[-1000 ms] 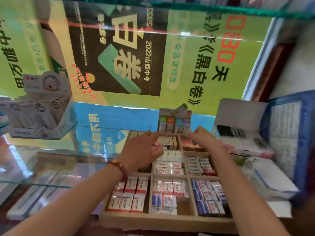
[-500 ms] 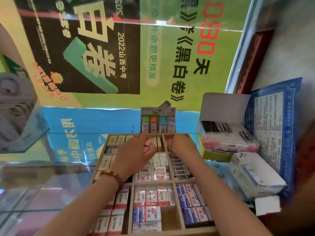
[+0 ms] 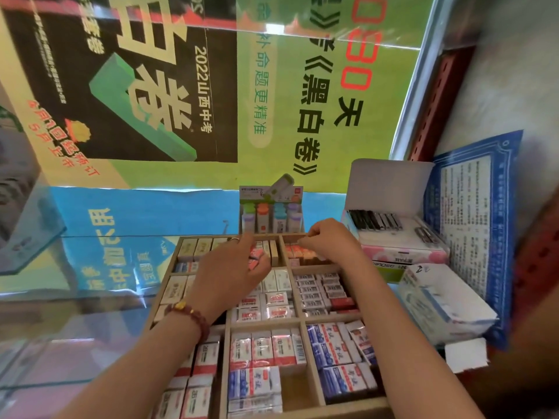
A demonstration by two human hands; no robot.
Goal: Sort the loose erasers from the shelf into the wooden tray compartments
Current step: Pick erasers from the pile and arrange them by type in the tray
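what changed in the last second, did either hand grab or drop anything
Hardly anything. The left hand still grips a pink eraser over the far middle compartment of the tray. The right hand stays with curled fingers at the far right compartment; whether it holds anything is hidden. Nothing was visibly taken or let go. Only the camera's view shifted a little.

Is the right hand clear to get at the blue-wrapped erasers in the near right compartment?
Probably yes. The blue-wrapped erasers lie uncovered in the wooden tray, nearer the person than the right hand, with nothing over them. Its fingers are curled at the far right compartment, though.
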